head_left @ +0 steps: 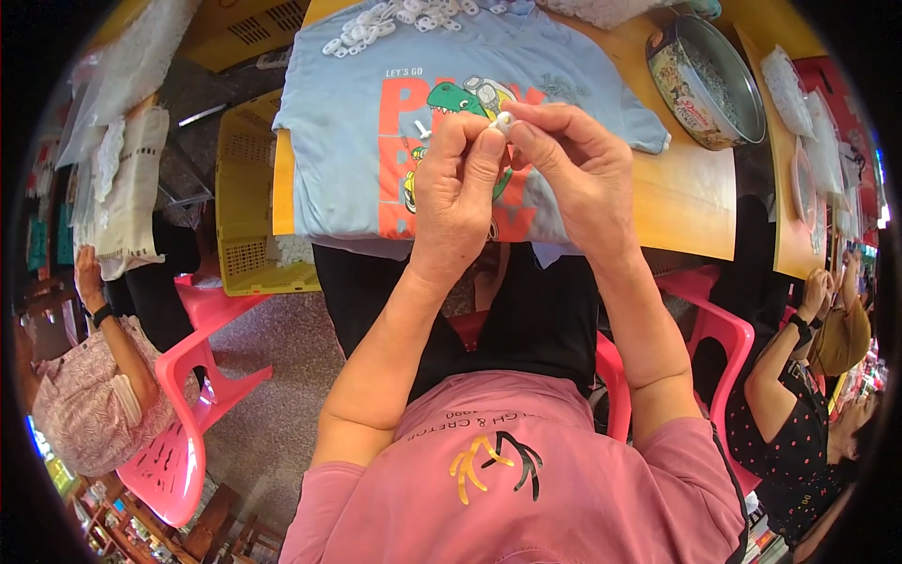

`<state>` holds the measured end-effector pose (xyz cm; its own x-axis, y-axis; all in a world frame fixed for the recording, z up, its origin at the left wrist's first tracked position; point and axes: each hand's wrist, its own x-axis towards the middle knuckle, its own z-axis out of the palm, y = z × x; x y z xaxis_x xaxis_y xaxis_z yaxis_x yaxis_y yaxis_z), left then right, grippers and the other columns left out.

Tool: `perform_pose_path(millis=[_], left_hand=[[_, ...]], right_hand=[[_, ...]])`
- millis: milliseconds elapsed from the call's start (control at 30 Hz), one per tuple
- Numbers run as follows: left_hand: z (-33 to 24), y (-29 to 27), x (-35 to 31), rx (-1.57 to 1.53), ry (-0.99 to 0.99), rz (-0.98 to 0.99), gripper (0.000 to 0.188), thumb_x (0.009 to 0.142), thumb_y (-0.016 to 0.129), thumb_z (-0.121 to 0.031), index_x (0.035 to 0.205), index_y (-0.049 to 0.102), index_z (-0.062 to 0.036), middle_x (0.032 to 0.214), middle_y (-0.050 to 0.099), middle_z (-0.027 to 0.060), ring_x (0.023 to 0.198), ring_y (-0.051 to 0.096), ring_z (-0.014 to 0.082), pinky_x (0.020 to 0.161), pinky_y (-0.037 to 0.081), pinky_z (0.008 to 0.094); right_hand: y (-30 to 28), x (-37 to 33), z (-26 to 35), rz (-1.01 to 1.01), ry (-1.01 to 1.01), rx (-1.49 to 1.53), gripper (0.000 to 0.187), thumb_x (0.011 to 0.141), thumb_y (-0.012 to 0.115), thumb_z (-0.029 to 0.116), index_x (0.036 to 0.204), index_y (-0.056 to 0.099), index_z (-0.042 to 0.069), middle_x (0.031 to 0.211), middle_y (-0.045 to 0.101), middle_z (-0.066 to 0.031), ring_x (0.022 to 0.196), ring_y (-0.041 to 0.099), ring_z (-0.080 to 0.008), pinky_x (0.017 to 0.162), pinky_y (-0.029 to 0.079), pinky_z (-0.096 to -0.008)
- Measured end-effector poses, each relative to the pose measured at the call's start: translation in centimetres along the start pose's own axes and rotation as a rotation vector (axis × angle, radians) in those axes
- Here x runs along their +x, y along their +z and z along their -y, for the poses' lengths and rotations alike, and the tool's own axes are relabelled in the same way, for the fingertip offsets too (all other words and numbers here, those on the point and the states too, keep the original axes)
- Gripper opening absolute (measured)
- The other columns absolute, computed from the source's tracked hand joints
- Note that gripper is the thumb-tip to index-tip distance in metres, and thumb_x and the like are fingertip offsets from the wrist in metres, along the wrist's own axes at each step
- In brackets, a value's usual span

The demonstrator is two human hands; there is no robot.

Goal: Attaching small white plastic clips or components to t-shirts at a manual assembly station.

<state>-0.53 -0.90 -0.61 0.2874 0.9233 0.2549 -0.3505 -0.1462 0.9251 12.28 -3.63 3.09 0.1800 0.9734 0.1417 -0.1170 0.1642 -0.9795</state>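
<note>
**Two hands pinch one small white piece above a blue shirt**

Clock directions run from the small white piece point(505, 121), twelve being the top of the view. It sits between the fingertips of both hands, over the printed front of a light-blue shirt point(334, 174) spread on the yellow tabletop point(686, 207). The left hand point(455, 193), at seven o'clock, has its grip closed on the piece with thumb and curled forefinger; the right hand point(587, 174), at four, has its grip closed on it too, thumb and forefinger pinching. Between ten and eleven, a heap of white pieces point(404, 23) lies on the shirt. Just short of three stands a round tin point(683, 80) holding small greyish bits. Between eight and nine, a yellow crate point(240, 155) stands beside the tabletop. Seated co-workers are at eight point(94, 414) and between four and five.
</note>
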Motion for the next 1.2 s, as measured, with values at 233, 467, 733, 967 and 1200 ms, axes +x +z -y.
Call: perform_pose_path(millis=[233,467,733,967,1200], left_hand=[[-0.3,0.5,-0.1,-0.047,0.042,-0.039,0.011,0.104,0.048,-0.013,0.099,0.053,-0.0044,0.081,0.053,-0.0022,0.071,0.046,0.005,0.063,0.04,0.0209],[-1.1,0.5,0.0,0.065,0.055,0.045,0.014,0.105,0.045,-0.016,0.101,0.05,-0.004,0.087,0.052,-0.0002,0.076,0.047,0.0066,0.067,0.042,0.0221],[0.1,1.2,0.5,-0.121,0.126,-0.035,0.041,0.099,0.054,-0.039,0.119,0.05,-0.0032,0.107,0.057,0.0052,0.096,0.054,0.0118,0.078,0.047,0.0231],[-0.2,-0.3,0.2,-0.353,0.014,0.202,0.07,0.095,0.059,-0.045,0.147,0.037,-0.0029,0.14,0.052,0.0126,0.121,0.051,0.0182,0.094,0.045,0.0284],[-0.8,-0.5,0.0,-0.298,0.058,0.196,0.042,0.099,0.057,-0.03,0.13,0.051,-0.0004,0.126,0.058,0.0109,0.117,0.052,0.0177,0.1,0.042,0.032]], right_hand=[[0.2,0.5,0.8,0.056,0.06,-0.008,0.021,0.094,0.064,0.007,0.112,0.067,-0.002,0.093,0.065,-0.0025,0.081,0.06,-0.0085,0.074,0.049,-0.023],[-0.9,0.9,1.3,0.053,0.215,0.143,0.024,0.096,0.062,0.013,0.114,0.066,-0.002,0.091,0.065,-0.0024,0.076,0.057,-0.0083,0.071,0.05,-0.0249],[-0.8,0.6,2.1,0.133,0.251,0.165,0.025,0.096,0.062,0.015,0.114,0.066,-0.002,0.089,0.064,-0.0023,0.074,0.057,-0.009,0.067,0.05,-0.0265],[0.3,-0.2,2.5,0.184,0.307,0.265,0.025,0.095,0.063,0.016,0.113,0.066,-0.002,0.089,0.064,-0.0045,0.079,0.059,-0.0126,0.07,0.05,-0.0274],[0.4,-0.5,2.0,0.197,0.271,0.358,0.018,0.095,0.064,0.013,0.106,0.067,0.0,0.095,0.064,-0.0039,0.085,0.06,-0.0125,0.073,0.05,-0.0275]])
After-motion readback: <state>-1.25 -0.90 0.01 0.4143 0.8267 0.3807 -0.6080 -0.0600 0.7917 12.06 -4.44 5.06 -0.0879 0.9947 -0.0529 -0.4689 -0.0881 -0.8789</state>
